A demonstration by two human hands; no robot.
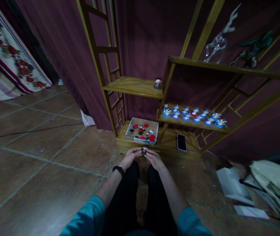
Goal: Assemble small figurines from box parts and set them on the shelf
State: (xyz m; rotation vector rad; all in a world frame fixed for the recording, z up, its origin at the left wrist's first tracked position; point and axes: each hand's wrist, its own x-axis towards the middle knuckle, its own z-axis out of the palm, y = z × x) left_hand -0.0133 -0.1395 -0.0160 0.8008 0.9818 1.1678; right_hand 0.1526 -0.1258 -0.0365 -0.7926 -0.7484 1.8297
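Observation:
Between my fingertips, in front of the low shelf, is a small doll figurine (144, 149) with dark hair and a dark base. My left hand (131, 156) grips it from the left, and my right hand (154, 158) grips its other side. Just beyond it, a shallow cardboard box (142, 128) holds figurine parts and several red discs. A similar figurine (158, 83) stands upright on a dark base at the right end of the shelf above.
Several small blue and white figurines (186, 114) stand in rows on the right shelf (204, 127). A phone (181, 142) lies on the bottom board. Higher up are a clear deer ornament (217, 44) and a dark statue (251, 52). A white box (233, 186) sits on the floor.

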